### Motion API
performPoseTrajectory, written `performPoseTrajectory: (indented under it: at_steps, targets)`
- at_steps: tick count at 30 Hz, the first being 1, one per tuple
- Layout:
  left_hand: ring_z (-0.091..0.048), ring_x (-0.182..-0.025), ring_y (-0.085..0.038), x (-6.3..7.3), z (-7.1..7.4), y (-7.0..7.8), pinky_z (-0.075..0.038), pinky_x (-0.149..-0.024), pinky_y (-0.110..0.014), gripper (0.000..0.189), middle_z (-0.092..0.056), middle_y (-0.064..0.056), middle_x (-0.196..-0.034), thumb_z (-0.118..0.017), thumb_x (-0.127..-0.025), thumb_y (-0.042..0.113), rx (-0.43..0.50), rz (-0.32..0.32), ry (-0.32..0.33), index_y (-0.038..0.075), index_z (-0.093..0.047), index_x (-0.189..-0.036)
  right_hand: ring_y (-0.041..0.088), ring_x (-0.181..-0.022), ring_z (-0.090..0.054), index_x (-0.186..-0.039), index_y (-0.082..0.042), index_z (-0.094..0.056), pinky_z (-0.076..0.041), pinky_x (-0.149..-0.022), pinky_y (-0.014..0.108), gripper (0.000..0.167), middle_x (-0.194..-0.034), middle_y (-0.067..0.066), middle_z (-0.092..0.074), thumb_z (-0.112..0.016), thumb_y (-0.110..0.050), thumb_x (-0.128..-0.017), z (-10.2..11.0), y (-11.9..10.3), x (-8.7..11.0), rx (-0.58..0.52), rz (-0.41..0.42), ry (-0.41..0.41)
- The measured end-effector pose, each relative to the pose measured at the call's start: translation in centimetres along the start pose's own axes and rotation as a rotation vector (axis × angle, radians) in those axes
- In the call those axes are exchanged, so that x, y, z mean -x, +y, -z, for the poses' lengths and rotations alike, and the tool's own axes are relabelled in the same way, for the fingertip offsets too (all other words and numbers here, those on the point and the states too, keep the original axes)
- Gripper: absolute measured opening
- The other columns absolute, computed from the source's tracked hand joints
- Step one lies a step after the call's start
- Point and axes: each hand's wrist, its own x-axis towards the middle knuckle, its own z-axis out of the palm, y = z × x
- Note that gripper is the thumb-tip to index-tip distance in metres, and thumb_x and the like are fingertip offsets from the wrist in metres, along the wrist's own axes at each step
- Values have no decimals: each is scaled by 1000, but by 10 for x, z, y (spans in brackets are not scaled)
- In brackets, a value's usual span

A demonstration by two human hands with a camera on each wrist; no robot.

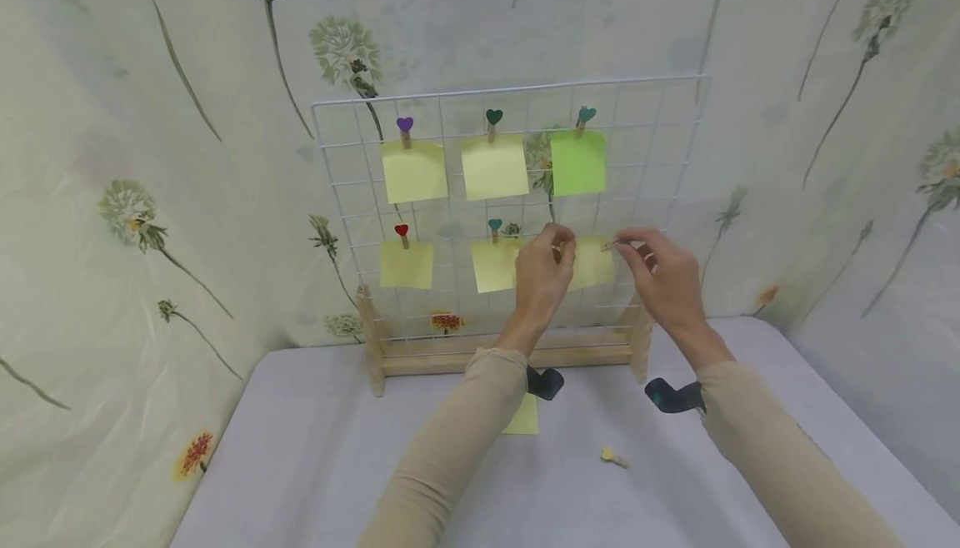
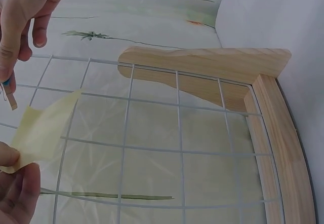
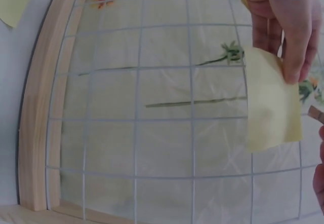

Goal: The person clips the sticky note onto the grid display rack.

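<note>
My left hand pinches a pale yellow paper note by its edge, in front of the lower right part of a white wire grid. In the right wrist view, that note bends slightly between thumb and fingers. Just right of it, my right hand holds a small wooden clothespin at its fingertips. A bit of blue shows on this clothespin in the left wrist view, and its tip is apart from the paper. Beside the left hand hangs another yellow note, clipped to the grid.
Heart-topped clothespins, such as a purple one, hold several notes on the grid, including a green one. A wooden stand supports the grid. On the white table lie a yellow-hearted clothespin and a yellow paper, partly hidden.
</note>
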Motion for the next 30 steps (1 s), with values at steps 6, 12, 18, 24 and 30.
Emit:
performPoseTrajectory:
  at_steps: [6,12,18,24,30]
  targets:
    - [-62,-60,-6,-2,-1,3,-39,-47,-8,10,-73,-5,-92,-59,-92,12,-31,-21,35,8,-65,-98,21,-63,-59,-99,-3,-69,-34,-59,9,15,-90,12,-72,-67,-3,-84,-3,-5,-13,20,64,23]
    - [-53,-50,-2,-2,-2,4,-33,-40,-9,10,-74,-2,-92,-60,-91,15,-82,-10,56,11,-67,-98,22,-62,-60,-99,-4,-69,-38,-56,21,14,-89,12,-72,-67,-2,-85,-7,-8,-21,64,103,40]
    - [-37,-37,0,1,-2,3,-25,-32,-12,12,-74,2,-95,-59,-92,18,-180,1,67,14,-68,-98,25,-62,-61,-98,-2,-69,-45,-54,36,13,-89,14,-71,-67,-4,-85,-12,-9,-25,90,146,13]
    - [-30,-35,-1,0,-2,4,-22,-33,-13,11,-74,4,-95,-60,-92,20,-249,-27,81,16,-68,-98,27,-72,-67,-98,-2,-68,-52,-61,39,13,-91,14,-71,-66,-4,-86,-14,-8,-32,107,163,-64]
    - [-31,-36,-1,-1,-1,4,-21,-34,-13,10,-74,7,-94,-61,-91,23,-308,-50,88,18,-68,-97,28,-79,-69,-95,-2,-69,-54,-65,40,12,-90,14,-72,-69,-3,-83,-13,-5,-37,104,184,-108]
